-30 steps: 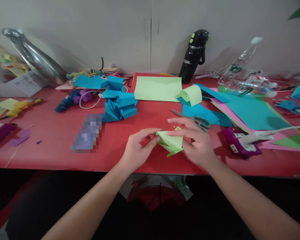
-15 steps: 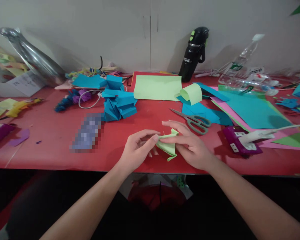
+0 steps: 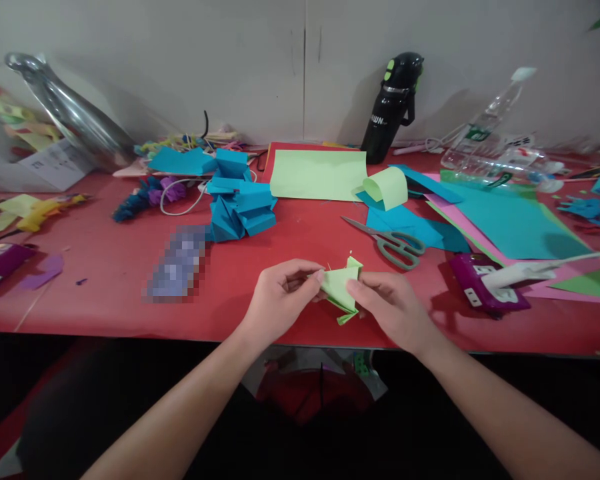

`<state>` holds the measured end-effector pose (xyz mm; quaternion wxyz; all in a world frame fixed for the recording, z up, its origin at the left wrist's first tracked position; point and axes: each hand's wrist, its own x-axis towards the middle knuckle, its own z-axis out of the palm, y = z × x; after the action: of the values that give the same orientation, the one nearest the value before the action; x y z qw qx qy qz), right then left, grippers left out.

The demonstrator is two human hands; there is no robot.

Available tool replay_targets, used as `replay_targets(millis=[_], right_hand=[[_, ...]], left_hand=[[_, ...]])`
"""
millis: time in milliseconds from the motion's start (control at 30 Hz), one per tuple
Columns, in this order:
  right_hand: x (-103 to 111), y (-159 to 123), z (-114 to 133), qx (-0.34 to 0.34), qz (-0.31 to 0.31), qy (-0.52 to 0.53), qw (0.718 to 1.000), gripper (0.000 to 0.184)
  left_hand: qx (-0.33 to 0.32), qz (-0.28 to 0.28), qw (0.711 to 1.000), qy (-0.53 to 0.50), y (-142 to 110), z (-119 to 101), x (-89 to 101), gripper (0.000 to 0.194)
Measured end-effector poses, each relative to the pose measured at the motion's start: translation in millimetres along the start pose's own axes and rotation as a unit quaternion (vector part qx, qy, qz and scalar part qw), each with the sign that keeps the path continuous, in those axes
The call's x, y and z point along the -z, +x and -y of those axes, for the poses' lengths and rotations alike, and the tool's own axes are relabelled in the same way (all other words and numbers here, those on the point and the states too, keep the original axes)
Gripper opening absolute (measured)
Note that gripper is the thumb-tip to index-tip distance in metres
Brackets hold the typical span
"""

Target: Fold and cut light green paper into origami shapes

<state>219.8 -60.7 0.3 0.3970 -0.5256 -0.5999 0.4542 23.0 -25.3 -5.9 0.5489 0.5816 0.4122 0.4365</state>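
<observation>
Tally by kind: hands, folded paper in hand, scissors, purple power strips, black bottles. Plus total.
Hands: 2 (left hand, right hand)
Folded green paper: 1
Scissors: 1
Purple power strips: 2
Black bottle: 1
Total: 7

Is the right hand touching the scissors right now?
Apart: the head view shows red tabletop between the right hand and the scissors.

White letters reading "AWN" stand on the black flask [image 3: 391,110] at one o'clock, while the print on the clear bottle's green label [image 3: 476,133] at two o'clock and on the white box [image 3: 55,167] at ten is too small to read.
</observation>
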Motion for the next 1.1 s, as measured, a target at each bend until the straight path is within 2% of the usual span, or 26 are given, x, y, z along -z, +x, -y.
replay_targets(millis=[100, 233, 500, 567, 733, 867, 1000, 1100], right_hand=[[-7.1, 2.6, -3.3, -0.038, -0.013, 0.033, 0.999, 0.038], [-9.1, 6.4, -8.0, -0.054, -0.018, 0.096, 0.994, 0.033], [-8.4, 6.9, -13.1, -0.089, -0.021, 0.14, 0.986, 0.031], [-7.2, 8.2, -12.2, -0.081, -0.032, 0.117, 0.989, 0.034], [2.6, 11.5, -5.7, -0.027, -0.062, -0.022, 0.997, 0.045], [9.6, 12.7, -4.0, -0.031, -0.035, -0.018, 0.999, 0.045], [10.0, 12.7, -5.4, -0.05, -0.011, 0.02, 0.999, 0.043], [9.1, 12.8, -5.3, -0.051, 0.0, 0.022, 0.998, 0.042]], left_hand=[[-0.001, 0.005, 1.0, -0.004, 1.0, 1.1, -0.4, 0.012], [0.001, 0.022, 1.0, -0.013, 1.6, 1.2, 1.5, 0.016], [-0.026, 0.107, 0.993, 0.027, 0.8, 0.9, 11.1, 0.034], [-0.023, 0.109, 0.993, 0.04, 1.6, 1.9, 12.6, 0.034], [-0.026, 0.107, 0.992, 0.063, 2.6, 5.2, 13.2, 0.033], [-0.1, 0.074, 0.985, 0.122, 2.8, 7.9, 14.0, 0.025], [-0.237, 0.049, 0.944, 0.223, 5.3, 7.5, 18.9, 0.01], [-0.281, 0.055, 0.925, 0.249, 7.5, 5.9, 22.6, 0.01]])
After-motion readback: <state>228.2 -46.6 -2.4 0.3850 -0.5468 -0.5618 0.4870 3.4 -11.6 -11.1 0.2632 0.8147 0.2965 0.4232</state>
